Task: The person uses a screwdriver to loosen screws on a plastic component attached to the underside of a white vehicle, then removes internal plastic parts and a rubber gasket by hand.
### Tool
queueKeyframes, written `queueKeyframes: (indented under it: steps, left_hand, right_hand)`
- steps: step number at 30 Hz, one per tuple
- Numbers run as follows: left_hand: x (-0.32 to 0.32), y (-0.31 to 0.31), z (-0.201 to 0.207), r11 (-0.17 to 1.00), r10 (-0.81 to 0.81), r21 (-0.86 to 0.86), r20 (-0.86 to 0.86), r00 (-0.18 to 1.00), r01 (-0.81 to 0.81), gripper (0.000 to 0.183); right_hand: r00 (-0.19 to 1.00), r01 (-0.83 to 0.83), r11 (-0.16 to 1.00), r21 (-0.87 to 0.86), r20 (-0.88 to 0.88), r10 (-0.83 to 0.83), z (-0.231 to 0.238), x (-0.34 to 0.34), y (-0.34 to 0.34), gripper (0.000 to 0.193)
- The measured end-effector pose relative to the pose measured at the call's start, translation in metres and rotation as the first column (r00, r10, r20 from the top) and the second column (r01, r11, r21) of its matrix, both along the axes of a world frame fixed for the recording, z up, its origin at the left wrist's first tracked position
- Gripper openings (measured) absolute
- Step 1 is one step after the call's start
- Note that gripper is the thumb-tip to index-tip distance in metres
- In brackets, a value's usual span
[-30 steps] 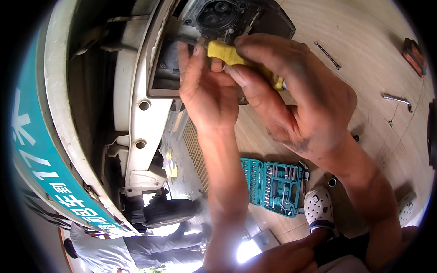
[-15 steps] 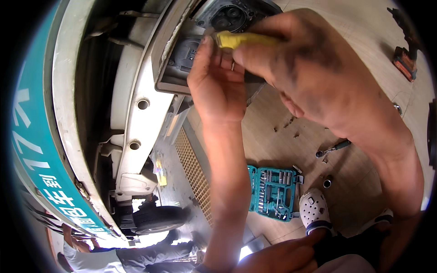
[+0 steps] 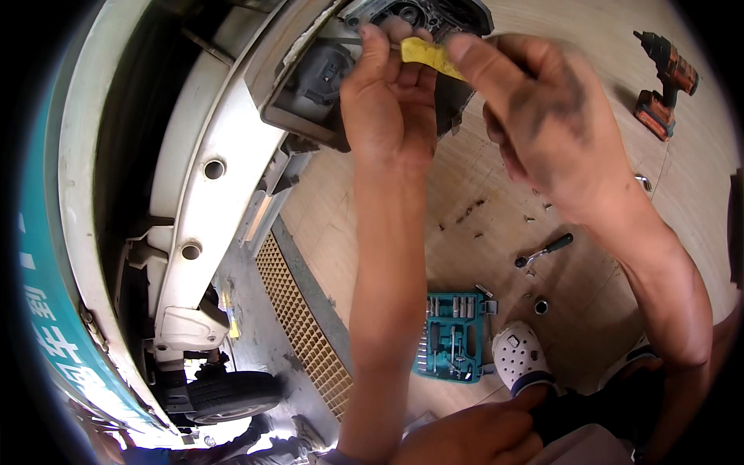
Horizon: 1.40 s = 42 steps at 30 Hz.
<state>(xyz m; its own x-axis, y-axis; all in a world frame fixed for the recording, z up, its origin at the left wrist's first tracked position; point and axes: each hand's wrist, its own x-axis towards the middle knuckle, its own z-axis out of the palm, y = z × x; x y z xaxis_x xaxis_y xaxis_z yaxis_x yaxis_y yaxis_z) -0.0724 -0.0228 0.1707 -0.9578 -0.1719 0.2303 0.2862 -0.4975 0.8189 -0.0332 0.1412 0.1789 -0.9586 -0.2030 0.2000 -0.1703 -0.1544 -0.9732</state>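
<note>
Vehicle: fills left side; pale body edge (image 3: 81, 155), teal panel with white lettering outside it.
Floor: wood-look tiles (image 3: 318, 205), right of the vehicle, small debris scattered on it.
Frame rail: white (image 3: 221, 139), slanting, two round holes in its face.
Co-worker: partly seen at lower left edge, bluish clothing (image 3: 159, 456).
Grate: tan metal grid (image 3: 302, 325), let into grey ground beside the tiles.
Wheel: black tyre (image 3: 232, 397), below the rail's lower end.
Housing: dark open box (image 3: 304, 130) at top centre, by the rail; grey rounded part (image 3: 322, 71) inside.
Tool case: teal, open (image 3: 478, 333), sockets and bits in slots; on tiles near a white clog (image 3: 521, 356).
Drill: orange and black (image 3: 668, 77), on tiles, upper right.
Right hand: (image 3: 546, 108) dark smudges on its back; thumb and fingers closed on the yellow handle (image 3: 428, 56).
Left hand: (image 3: 391, 116) palm showing, fingers bent up, thumb at the thin dark shaft (image 3: 339, 41); firm grip or light steadying, cannot tell.
Yellow handle: between the two hands, before the housing; shaft reaches left over the box, its tip unclear.
Ratchet: dark grip (image 3: 556, 242), on tiles above the clog.
Socket: single, round (image 3: 541, 307), between ratchet and clog.
</note>
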Motion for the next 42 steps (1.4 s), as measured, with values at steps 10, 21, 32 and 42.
queueKeyframes:
  steps: [10,21,32,42]
  left_hand:
    - [-0.009,-0.013,0.006,0.993,0.007,-0.120,0.047,0.999,-0.002,0.030]
    - [-0.015,0.028,0.000,0.988,-0.151,0.027,0.047,0.987,0.150,0.041]
    - [-0.024,-0.047,0.003,0.957,-0.288,0.043,0.019,0.958,0.287,0.030]
    - [-0.015,-0.013,-0.001,0.919,-0.383,0.025,-0.184,0.905,0.394,0.047]
  right_hand:
    - [0.422,0.535,0.838,-0.111,-0.824,-0.378,-0.022,-0.024,-0.015,0.032]
    - [0.341,0.474,0.762,-0.442,-0.705,-0.622,-0.020,-0.036,-0.027,0.022]
    - [0.255,0.312,0.881,-0.356,-0.861,-0.439,-0.040,-0.044,-0.022,0.020]
    - [0.324,0.314,0.903,-0.293,-0.861,-0.392,-0.042,-0.039,-0.019,0.022]
